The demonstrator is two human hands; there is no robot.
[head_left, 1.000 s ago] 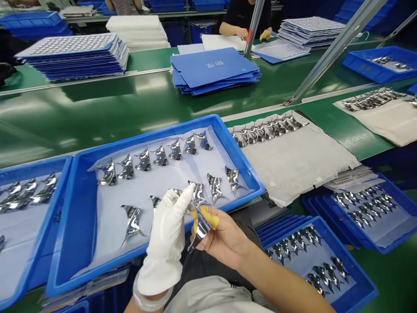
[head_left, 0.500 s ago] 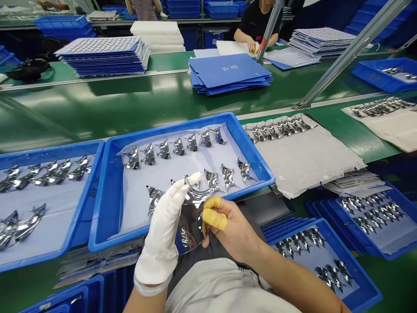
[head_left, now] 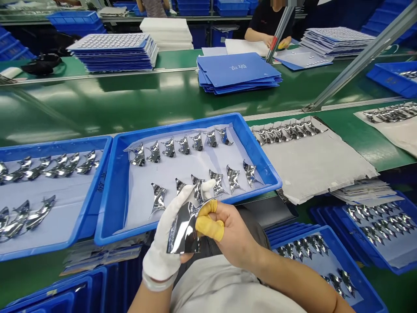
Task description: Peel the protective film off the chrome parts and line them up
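Note:
A curved, mirror-bright metal part (head_left: 183,230) is held between my two hands, above my lap at the near edge of the blue tray (head_left: 109,191). My left hand (head_left: 164,237), in a white glove, supports it from the left and behind, its fingers partly hidden by the part. Yellow finger cots cover the thumb and forefinger of my right hand (head_left: 224,226), which pinch the part's right edge. Beyond my hands, similar shiny parts (head_left: 158,195) lie in two rows on white paper inside the tray.
Left of it stands another blue tray (head_left: 73,230) of shiny parts. A padded board (head_left: 312,161) with a row of parts lies at right; lower right are more trays (head_left: 325,269). Blue sheets (head_left: 237,71) are stacked across the green bench. A slanted metal post (head_left: 352,58) rises at right; a person (head_left: 270,26) works behind.
The metal part has been turned in my hands, so its bright face is tilted differently. My right fingers have shifted slightly left along it. The whole view has moved a little.

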